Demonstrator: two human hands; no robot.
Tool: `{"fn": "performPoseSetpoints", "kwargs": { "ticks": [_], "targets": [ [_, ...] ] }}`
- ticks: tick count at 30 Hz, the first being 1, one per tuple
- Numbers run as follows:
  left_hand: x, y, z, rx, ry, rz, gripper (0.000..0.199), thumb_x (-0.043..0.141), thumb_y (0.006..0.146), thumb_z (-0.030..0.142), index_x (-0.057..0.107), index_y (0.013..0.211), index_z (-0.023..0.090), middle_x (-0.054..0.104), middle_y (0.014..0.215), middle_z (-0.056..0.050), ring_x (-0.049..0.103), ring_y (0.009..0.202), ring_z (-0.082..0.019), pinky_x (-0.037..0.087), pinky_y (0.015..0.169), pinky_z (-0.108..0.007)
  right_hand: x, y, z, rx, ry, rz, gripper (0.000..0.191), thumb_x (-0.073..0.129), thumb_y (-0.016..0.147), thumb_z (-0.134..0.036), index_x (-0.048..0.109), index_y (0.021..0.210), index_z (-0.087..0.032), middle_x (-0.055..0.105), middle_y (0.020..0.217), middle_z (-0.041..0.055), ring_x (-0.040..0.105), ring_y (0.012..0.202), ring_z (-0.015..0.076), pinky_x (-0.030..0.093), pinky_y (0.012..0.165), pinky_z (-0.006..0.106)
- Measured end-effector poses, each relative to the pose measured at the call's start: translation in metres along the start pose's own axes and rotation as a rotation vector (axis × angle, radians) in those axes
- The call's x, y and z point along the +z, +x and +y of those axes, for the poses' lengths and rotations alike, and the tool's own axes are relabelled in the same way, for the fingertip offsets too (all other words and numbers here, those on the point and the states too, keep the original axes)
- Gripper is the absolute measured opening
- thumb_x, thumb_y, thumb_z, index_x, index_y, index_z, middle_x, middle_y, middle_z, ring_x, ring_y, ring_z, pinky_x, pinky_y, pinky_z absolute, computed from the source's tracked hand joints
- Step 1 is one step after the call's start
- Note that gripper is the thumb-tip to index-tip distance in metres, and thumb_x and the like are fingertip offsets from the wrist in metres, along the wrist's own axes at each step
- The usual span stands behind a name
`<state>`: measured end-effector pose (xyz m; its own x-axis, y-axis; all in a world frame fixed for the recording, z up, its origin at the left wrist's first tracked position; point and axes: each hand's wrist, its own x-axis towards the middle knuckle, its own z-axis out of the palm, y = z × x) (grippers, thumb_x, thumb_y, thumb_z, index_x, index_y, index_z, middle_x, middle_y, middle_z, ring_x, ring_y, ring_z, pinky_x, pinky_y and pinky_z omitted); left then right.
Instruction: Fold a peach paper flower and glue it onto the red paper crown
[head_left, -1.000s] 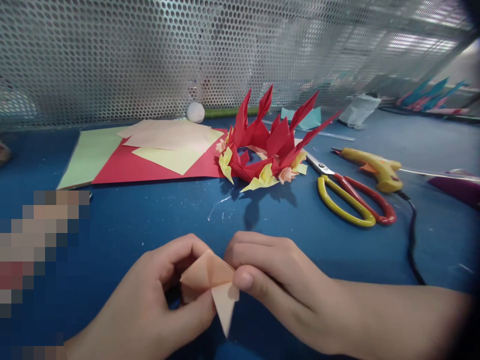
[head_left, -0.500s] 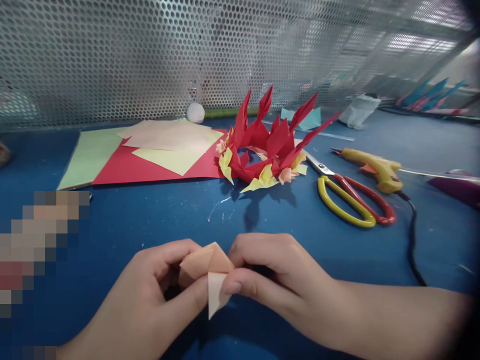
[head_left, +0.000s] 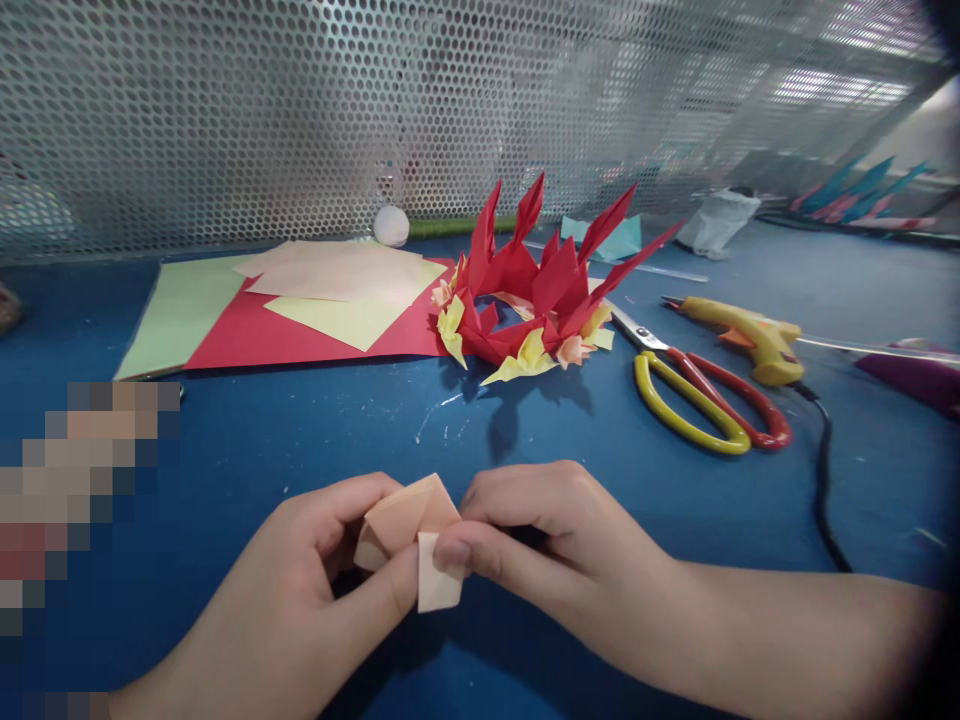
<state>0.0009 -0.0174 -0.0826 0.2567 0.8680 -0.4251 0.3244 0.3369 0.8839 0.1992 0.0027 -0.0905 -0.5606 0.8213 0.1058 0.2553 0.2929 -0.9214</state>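
Between my two hands is a small piece of folded peach paper (head_left: 405, 515), held above the blue table. My left hand (head_left: 300, 570) grips its left side, with the thumb along the lower edge and the fingers behind. With thumb and bent forefinger, my right hand (head_left: 547, 540) pinches the right side, the thumb pressing on a pale flap that hangs down. The fingertips behind the paper are hidden. Beyond my hands stands a red paper crown (head_left: 517, 290) with tall points and yellow and peach paper flowers round its base.
Red, green, yellow and peach paper sheets (head_left: 337, 270) lie at the back left. Scissors (head_left: 690, 400) with yellow and red handles lie right of the crown, beside a yellow glue gun (head_left: 742, 325) with a black cord. A perforated metal panel (head_left: 262, 120) closes off the back.
The flap's lower end, pointed before, now looks squared off, and my right thumb has moved slightly up and left. The folded paper has tilted a little; the table items have not moved.
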Motion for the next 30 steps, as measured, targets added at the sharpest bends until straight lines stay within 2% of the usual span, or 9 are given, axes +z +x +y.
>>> {"fn": "performPoseSetpoints", "kwargs": {
  "ticks": [3,5,7,10,13,15,19,26,30],
  "targets": [
    [0.001,-0.002,0.008,0.006,-0.04,0.018,0.036,0.081,0.071,0.037,0.05,0.059,0.023,0.039,0.059,0.009,0.035,0.06,-0.012,0.035,0.053,-0.018,0.0,0.001,-0.001,0.025,0.0,0.02,0.045,0.062,0.1,-0.035,0.053,0.06,-0.017,0.044,0.057,-0.0064,0.037,0.052,0.0066,0.031,0.049,0.018],
    [0.001,-0.002,0.01,0.064,-0.061,0.011,0.029,0.081,0.07,0.03,0.054,0.06,0.023,0.051,0.061,0.008,0.044,0.061,-0.012,0.043,0.056,-0.017,-0.001,0.001,-0.001,0.043,-0.011,0.035,0.043,0.061,0.1,-0.034,0.057,0.061,-0.017,0.045,0.057,-0.0061,0.038,0.053,0.0068,0.032,0.049,0.018],
    [0.0,-0.001,0.007,0.101,-0.101,0.005,0.014,0.08,0.069,0.026,0.067,0.074,0.026,0.067,0.07,0.006,0.059,0.067,-0.013,0.052,0.061,-0.017,-0.002,0.002,-0.001,0.066,-0.03,0.054,0.041,0.061,0.099,-0.034,0.06,0.062,-0.017,0.046,0.058,-0.0054,0.04,0.053,0.0073,0.033,0.05,0.018],
    [-0.001,0.001,0.0,0.093,-0.165,0.059,0.038,0.081,0.07,0.022,0.074,0.107,0.03,0.081,0.082,0.006,0.071,0.071,-0.014,0.058,0.064,-0.016,-0.002,0.002,0.0,0.083,-0.057,0.095,0.04,0.061,0.097,-0.035,0.063,0.062,-0.016,0.048,0.058,-0.0041,0.042,0.054,0.0077,0.035,0.05,0.019],
    [0.0,0.003,-0.004,0.144,-0.2,0.053,0.044,0.086,0.07,0.023,0.074,0.112,0.031,0.084,0.084,0.007,0.074,0.069,-0.013,0.059,0.061,-0.013,0.0,0.0,0.002,0.023,-0.073,0.148,0.04,0.063,0.095,-0.032,0.064,0.059,-0.016,0.049,0.055,-0.0043,0.042,0.051,0.0064,0.033,0.047,0.017],
    [0.002,0.003,-0.004,0.168,-0.209,0.051,0.038,0.086,0.071,0.022,0.076,0.107,0.032,0.084,0.082,0.008,0.075,0.069,-0.012,0.058,0.06,-0.01,0.002,-0.003,0.003,-0.043,-0.089,0.178,0.04,0.065,0.095,-0.029,0.063,0.057,-0.016,0.049,0.053,-0.0046,0.042,0.048,0.0055,0.032,0.046,0.017],
    [0.005,0.003,-0.001,0.141,-0.201,0.127,0.028,0.086,0.073,0.026,0.08,0.1,0.032,0.084,0.077,0.009,0.076,0.07,-0.012,0.059,0.063,-0.01,0.005,-0.007,0.002,-0.129,-0.134,0.196,0.038,0.066,0.095,-0.024,0.064,0.058,-0.015,0.054,0.053,-0.0035,0.046,0.048,0.0052,0.036,0.049,0.016],
    [-0.002,0.005,-0.014,0.155,-0.305,0.052,0.042,0.087,0.079,0.032,0.078,0.119,0.041,0.083,0.077,0.01,0.068,0.058,-0.007,0.057,0.058,-0.009,0.003,-0.003,-0.002,-0.025,-0.046,0.109,0.038,0.066,0.093,-0.029,0.058,0.059,-0.016,0.055,0.054,-0.0033,0.045,0.049,0.0061,0.037,0.049,0.015],
    [-0.002,0.007,-0.016,0.186,-0.267,0.044,0.044,0.085,0.081,0.035,0.075,0.124,0.043,0.081,0.072,0.01,0.068,0.056,-0.008,0.059,0.059,-0.011,0.004,-0.003,-0.002,-0.015,-0.061,0.1,0.039,0.061,0.096,-0.028,0.06,0.06,-0.014,0.057,0.056,-0.0023,0.046,0.051,0.0062,0.038,0.05,0.015]
  ]
}}
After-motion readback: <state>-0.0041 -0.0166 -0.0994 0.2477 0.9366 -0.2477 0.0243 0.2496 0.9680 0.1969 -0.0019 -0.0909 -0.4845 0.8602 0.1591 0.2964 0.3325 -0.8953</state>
